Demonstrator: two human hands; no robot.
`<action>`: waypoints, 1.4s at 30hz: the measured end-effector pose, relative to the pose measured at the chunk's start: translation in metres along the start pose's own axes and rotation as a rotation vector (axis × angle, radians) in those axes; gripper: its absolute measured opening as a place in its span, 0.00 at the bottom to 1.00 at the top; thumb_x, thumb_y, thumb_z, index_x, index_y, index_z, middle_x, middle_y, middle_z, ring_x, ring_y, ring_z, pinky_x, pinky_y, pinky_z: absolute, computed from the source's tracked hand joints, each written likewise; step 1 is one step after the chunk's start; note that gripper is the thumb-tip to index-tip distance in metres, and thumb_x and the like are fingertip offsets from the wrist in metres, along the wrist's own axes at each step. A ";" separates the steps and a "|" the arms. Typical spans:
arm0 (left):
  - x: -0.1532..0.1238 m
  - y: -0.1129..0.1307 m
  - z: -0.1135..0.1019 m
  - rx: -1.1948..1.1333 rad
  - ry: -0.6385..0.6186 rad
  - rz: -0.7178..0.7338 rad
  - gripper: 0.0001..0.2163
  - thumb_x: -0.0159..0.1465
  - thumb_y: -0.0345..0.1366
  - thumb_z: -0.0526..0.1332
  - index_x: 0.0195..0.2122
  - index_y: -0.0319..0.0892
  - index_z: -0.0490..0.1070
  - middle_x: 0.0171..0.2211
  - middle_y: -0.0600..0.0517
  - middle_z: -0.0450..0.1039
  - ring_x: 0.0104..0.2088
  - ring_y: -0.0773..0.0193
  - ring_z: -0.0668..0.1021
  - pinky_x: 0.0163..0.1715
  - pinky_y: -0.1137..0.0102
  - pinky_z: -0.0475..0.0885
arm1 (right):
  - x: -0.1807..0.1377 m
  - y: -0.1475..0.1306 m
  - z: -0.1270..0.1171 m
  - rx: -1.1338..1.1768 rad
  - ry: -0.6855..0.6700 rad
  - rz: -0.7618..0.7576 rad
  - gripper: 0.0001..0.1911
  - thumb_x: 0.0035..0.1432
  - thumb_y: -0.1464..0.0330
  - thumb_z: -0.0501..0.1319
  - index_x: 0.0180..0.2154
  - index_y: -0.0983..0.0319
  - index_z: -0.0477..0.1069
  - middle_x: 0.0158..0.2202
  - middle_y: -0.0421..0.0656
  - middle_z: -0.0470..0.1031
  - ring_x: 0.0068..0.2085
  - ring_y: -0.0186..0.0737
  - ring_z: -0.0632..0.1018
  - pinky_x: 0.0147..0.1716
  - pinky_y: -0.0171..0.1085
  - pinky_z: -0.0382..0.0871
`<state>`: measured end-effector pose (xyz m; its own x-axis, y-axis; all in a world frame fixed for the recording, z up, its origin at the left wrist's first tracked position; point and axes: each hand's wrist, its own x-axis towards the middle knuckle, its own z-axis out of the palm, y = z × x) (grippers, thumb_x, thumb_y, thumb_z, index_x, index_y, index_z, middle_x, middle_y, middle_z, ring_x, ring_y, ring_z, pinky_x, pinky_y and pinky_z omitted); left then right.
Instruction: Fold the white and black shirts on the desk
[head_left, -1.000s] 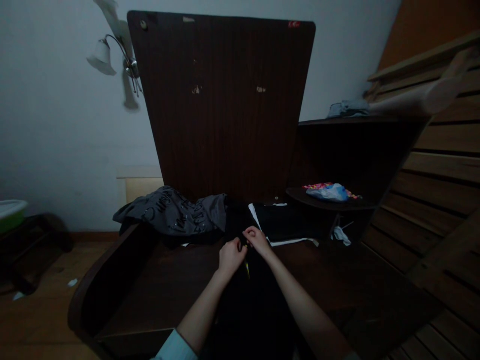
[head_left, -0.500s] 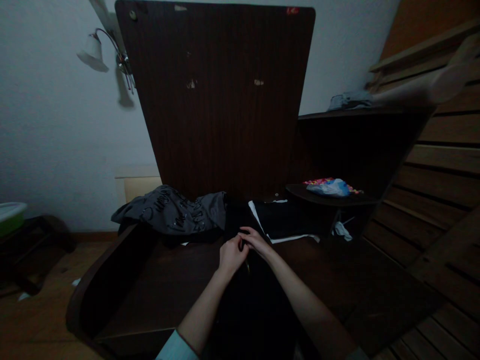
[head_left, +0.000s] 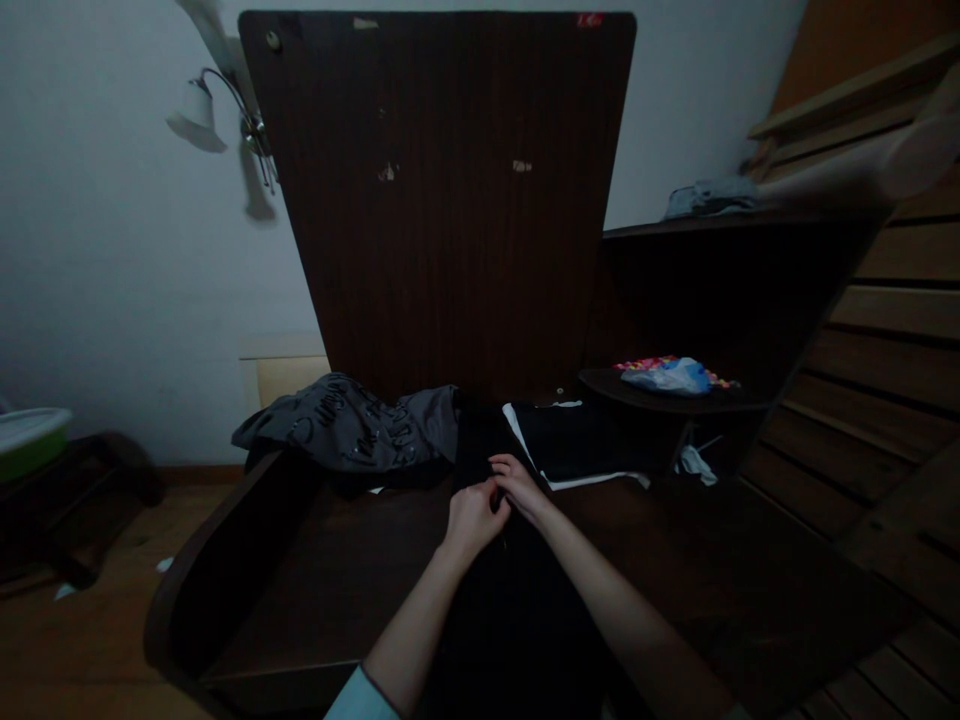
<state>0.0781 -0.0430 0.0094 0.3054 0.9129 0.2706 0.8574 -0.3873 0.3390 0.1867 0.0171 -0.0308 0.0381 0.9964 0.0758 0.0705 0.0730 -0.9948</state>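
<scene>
Over a long black garment (head_left: 517,620) on the dark wooden desk, my left hand (head_left: 474,515) and my right hand (head_left: 519,488) meet with their fingertips together. Both hands are closed in a pinch on the black cloth. It is too dark to make out exactly which part lies between the fingers. The garment runs from the desk down toward me, between my forearms. Behind my left hand lies a crumpled dark grey printed cloth (head_left: 375,435). Beyond my right hand is a folded black cloth with white edges (head_left: 577,445).
An upright dark wooden panel (head_left: 442,200) backs the desk (head_left: 360,560). On a small shelf at right rests a blue-and-white plastic bag (head_left: 671,377). A wall lamp (head_left: 196,115) hangs at left, and a green basin (head_left: 30,450) stands on a stool. Wooden slats (head_left: 892,370) border the right side.
The whole view has shifted slightly, so things appear a little farther right and lower. My hands stay together on the black garment; a small shiny thread-like glint below them has become fainter.
</scene>
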 end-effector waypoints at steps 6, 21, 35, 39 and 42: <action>0.000 -0.003 0.006 0.087 -0.020 0.245 0.07 0.55 0.31 0.53 0.27 0.39 0.70 0.33 0.48 0.71 0.36 0.61 0.71 0.37 0.69 0.62 | -0.002 -0.005 -0.003 -0.092 0.056 -0.087 0.17 0.36 0.78 0.51 0.33 0.60 0.61 0.34 0.40 0.66 0.33 0.34 0.71 0.34 0.35 0.66; 0.001 -0.007 0.016 0.039 -0.002 0.237 0.09 0.57 0.34 0.53 0.36 0.39 0.68 0.40 0.46 0.69 0.43 0.59 0.71 0.42 0.66 0.65 | 0.002 -0.003 -0.011 -0.651 -0.001 -0.276 0.12 0.53 0.71 0.52 0.35 0.65 0.72 0.40 0.49 0.72 0.45 0.42 0.70 0.48 0.41 0.60; -0.002 -0.007 0.028 0.043 -0.232 0.195 0.30 0.60 0.50 0.45 0.59 0.36 0.48 0.60 0.38 0.44 0.60 0.48 0.49 0.55 0.54 0.48 | 0.028 -0.016 -0.016 -0.223 0.025 -0.001 0.14 0.50 0.71 0.52 0.38 0.61 0.70 0.35 0.42 0.75 0.36 0.36 0.75 0.35 0.35 0.68; -0.002 -0.006 0.027 0.049 -0.092 0.197 0.22 0.61 0.44 0.49 0.54 0.39 0.57 0.54 0.41 0.57 0.55 0.51 0.60 0.52 0.58 0.55 | 0.046 -0.030 -0.014 -0.189 -0.010 0.035 0.11 0.48 0.70 0.54 0.33 0.60 0.73 0.35 0.41 0.76 0.34 0.34 0.75 0.31 0.32 0.68; 0.000 -0.006 0.025 0.056 0.020 0.110 0.17 0.60 0.36 0.51 0.49 0.37 0.61 0.45 0.43 0.65 0.46 0.55 0.67 0.46 0.62 0.62 | 0.055 -0.036 -0.012 -0.192 -0.002 0.058 0.07 0.45 0.72 0.57 0.25 0.62 0.74 0.30 0.41 0.76 0.31 0.34 0.74 0.28 0.31 0.66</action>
<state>0.0834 -0.0379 -0.0152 0.3912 0.8622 0.3220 0.8408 -0.4770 0.2558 0.1980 0.0693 0.0099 0.0461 0.9988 0.0186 0.2568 0.0061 -0.9664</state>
